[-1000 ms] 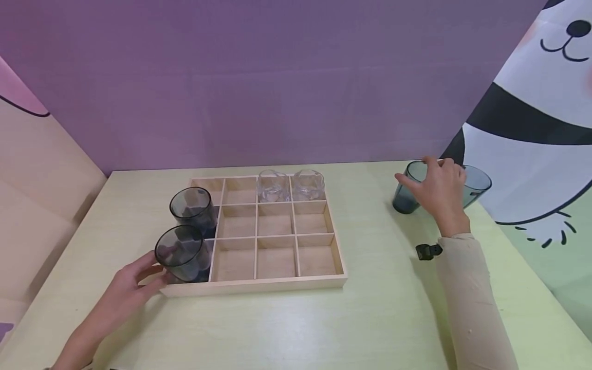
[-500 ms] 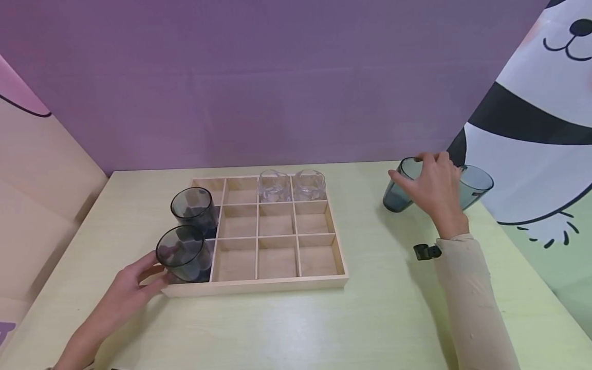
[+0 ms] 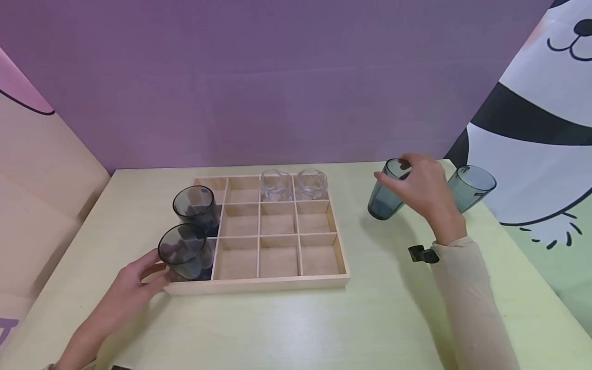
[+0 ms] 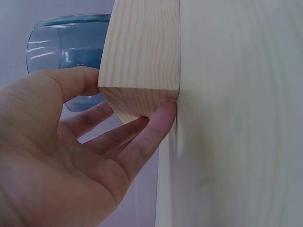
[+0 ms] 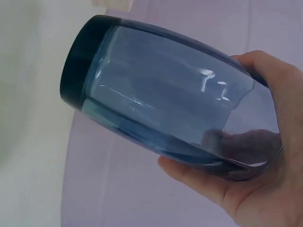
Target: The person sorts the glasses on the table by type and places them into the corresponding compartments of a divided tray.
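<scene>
My right hand (image 3: 422, 186) grips a tall blue-grey glass tumbler (image 3: 386, 198) near its rim, tilted, with its base toward the left. In the right wrist view the thumb and fingers wrap the rim end of this tumbler (image 5: 161, 94). At the left, my left hand (image 3: 134, 288) holds the front left corner of a divided wooden tray (image 3: 277, 283). The left wrist view has its fingers bent about that tray corner (image 4: 142, 52). Two dark glass tumblers, the front one (image 3: 185, 252) and the one behind (image 3: 195, 208), stand in the tray's left column.
Two clear short glasses, one (image 3: 276, 186) beside the other (image 3: 311, 185), sit in the tray's back row at the right. Another blue-grey tumbler (image 3: 469, 187) stands at the table's right edge, close to my right wrist. A purple backdrop (image 3: 296, 103) rises behind the table.
My right hand has moved left with the tumbler, away from the other blue-grey tumbler, and this one now tilts more. The left hand stays at the tray corner.
</scene>
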Demonstrator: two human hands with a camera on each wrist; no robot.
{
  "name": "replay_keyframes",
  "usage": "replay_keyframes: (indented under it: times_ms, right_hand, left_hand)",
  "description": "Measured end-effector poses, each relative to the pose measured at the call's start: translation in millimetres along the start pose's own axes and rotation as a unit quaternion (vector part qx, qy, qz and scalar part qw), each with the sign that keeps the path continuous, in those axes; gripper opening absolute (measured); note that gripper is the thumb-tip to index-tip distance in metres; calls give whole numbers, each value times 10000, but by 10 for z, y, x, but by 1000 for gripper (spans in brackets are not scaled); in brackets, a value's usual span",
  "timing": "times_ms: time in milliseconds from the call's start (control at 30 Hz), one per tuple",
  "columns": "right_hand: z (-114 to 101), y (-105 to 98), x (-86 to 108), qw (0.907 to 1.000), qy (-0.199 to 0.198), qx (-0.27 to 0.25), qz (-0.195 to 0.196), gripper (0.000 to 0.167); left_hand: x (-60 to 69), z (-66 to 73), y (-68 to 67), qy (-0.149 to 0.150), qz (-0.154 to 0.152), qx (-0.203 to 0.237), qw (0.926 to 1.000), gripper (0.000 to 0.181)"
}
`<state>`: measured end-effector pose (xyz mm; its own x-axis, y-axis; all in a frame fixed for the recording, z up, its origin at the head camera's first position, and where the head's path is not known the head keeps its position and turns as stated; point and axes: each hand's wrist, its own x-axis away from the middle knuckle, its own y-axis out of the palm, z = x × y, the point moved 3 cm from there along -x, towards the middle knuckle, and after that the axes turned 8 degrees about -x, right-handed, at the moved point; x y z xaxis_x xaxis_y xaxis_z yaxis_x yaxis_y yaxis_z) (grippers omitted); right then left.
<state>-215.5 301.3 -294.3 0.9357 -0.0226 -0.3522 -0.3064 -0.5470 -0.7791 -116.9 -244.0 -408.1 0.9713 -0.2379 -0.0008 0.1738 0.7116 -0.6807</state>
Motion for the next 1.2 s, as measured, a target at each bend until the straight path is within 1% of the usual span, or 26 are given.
replay_keyframes:
  times_ms: [67,167,333,467,633,867,1200]
  right_hand:
    - [-78,-9,0,9998,-118,-91,105,58]
    - [-197,-23,10,9994,-260,-120,180,58]
    - [-340,-15,71,9988,-449,-119,157,61]
    - [-381,8,126,9982,-564,-39,174,61]
    - [-425,45,184,9973,-684,-156,239,59]
    - [-499,111,225,9961,-853,-210,115,55]
    - [-641,84,291,9938,-1079,-168,206,55]
  left_hand:
    - [-5,5,-16,44,13,1,10000,42]
    - [-11,4,-33,95,25,2,10000,44]
    - [-4,-14,-32,-50,-26,55,10000,48]
    - [-6,-12,-31,-100,-68,37,9999,49]
    - [-1,-2,-51,-71,-56,-38,10000,47]
    - [-5,-15,-31,-117,-106,56,9999,50]
    - [2,-2,-17,-136,-102,60,9998,49]
